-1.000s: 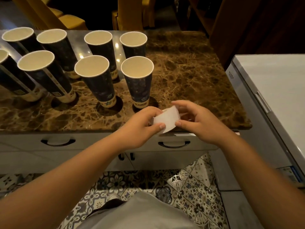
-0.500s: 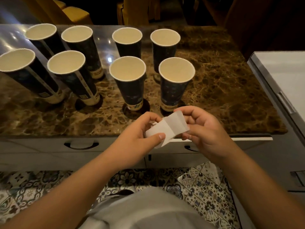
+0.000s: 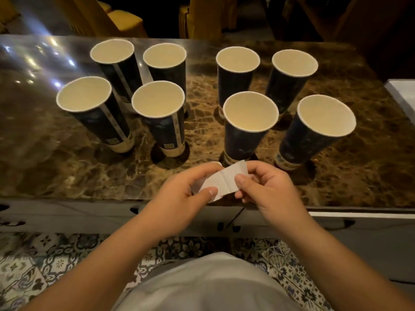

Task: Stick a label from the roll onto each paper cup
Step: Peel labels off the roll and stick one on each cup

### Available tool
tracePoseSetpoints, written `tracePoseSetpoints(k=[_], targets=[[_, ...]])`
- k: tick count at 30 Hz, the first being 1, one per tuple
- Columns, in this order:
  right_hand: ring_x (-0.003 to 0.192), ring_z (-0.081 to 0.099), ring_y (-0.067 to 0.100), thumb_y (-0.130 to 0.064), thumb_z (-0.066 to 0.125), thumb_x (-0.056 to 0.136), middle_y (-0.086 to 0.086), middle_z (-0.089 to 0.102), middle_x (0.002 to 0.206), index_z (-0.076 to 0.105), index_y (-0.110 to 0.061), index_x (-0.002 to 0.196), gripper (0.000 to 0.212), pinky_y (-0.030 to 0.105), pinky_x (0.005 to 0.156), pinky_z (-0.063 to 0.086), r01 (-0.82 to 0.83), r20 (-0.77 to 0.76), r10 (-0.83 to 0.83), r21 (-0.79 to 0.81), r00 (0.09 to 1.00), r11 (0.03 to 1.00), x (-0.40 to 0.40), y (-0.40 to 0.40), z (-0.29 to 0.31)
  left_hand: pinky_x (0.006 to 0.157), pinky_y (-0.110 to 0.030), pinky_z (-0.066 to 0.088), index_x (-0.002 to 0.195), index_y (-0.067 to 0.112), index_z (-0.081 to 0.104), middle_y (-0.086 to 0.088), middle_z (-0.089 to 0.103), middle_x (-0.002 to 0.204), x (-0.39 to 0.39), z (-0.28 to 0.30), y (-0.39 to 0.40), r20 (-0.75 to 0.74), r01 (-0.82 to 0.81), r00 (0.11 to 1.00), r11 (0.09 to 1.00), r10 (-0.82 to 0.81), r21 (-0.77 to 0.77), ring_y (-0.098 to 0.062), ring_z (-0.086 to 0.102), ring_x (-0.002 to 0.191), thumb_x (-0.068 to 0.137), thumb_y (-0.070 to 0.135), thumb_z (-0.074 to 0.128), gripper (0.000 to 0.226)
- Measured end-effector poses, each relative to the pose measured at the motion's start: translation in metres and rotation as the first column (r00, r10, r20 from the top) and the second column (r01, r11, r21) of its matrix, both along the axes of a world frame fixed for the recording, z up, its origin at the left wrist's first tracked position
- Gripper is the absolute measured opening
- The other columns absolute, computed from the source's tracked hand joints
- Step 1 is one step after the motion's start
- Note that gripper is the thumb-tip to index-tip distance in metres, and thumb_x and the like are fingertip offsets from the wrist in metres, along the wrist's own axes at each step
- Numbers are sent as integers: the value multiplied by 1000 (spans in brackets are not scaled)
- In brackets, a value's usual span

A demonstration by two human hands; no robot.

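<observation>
Several tall dark-blue paper cups with cream insides stand upright in two rows on the brown marble counter point(image 3: 67, 171). The nearest two are a cup point(image 3: 243, 140) just beyond my hands and a cup point(image 3: 307, 142) to its right. My left hand point(image 3: 179, 198) and my right hand point(image 3: 267, 189) meet over the counter's front edge. Between them stretches a white label strip point(image 3: 221, 182), pinched by both thumbs and forefingers. A small white curve point(image 3: 215, 163) of the roll peeks out behind my left fingers; the rest is hidden.
Grey drawer fronts point(image 3: 67, 218) with dark handles run below the counter. A white appliance corner point(image 3: 402, 93) sits at the right edge. Yellow chairs point(image 3: 121, 21) stand behind the counter. Patterned floor tiles point(image 3: 45, 265) lie underfoot.
The view has swung left and closer, so the cups sit more centred. My hands have drawn the strip out longer between them and lifted it slightly toward the nearest cups.
</observation>
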State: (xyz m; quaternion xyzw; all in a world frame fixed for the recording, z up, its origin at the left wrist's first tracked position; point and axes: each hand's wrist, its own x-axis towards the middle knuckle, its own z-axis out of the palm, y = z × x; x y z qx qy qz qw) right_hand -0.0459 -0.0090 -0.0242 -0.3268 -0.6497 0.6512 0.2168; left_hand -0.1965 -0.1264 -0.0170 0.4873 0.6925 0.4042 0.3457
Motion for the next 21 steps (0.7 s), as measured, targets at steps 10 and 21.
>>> tracePoseSetpoints(k=[10,21], targets=[[72,68,11,-6,55,95,-2,72,77,66,-21,100,19,21,62,52,82,86,-74,-92,994,992,-36,-20,-37,97,-32,42,118,23,67,3,52,117,-34,-48,-2,-340,-64,938,997,72,36,-15,48,114,88,8,65,33],[75,62,21,-10,67,87,4,61,84,54,-24,89,19,36,69,56,107,98,-136,262,986,959,-34,-21,-34,88,-25,44,93,26,71,13,65,97,-28,-44,-5,-179,-95,976,983,123,156,-11,55,105,88,36,59,16]])
